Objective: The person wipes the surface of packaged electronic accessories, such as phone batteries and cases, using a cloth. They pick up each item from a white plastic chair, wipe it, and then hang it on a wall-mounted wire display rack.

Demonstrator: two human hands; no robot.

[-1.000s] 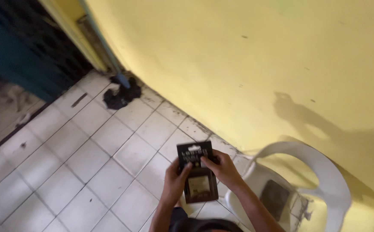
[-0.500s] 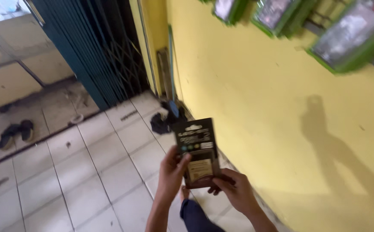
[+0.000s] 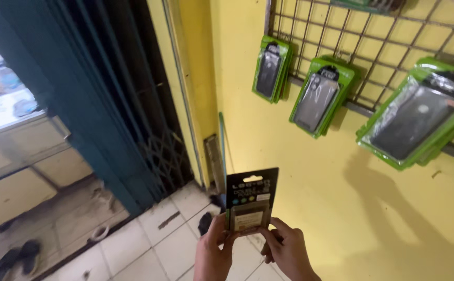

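Grip the black package (image 3: 250, 200) by its lower edge with your left hand (image 3: 214, 252) and right hand (image 3: 287, 250), both closed on it. Keep it upright and level, well short of the wire rack (image 3: 372, 47) to the far right.

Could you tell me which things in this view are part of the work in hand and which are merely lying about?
In hand:
- black blister pack, held upright
- left hand and right hand, gripping its lower edge

Lying about:
- green-backed phone case packs hanging on the wire grid
- folding metal gate
- dark sandals on the floor outside
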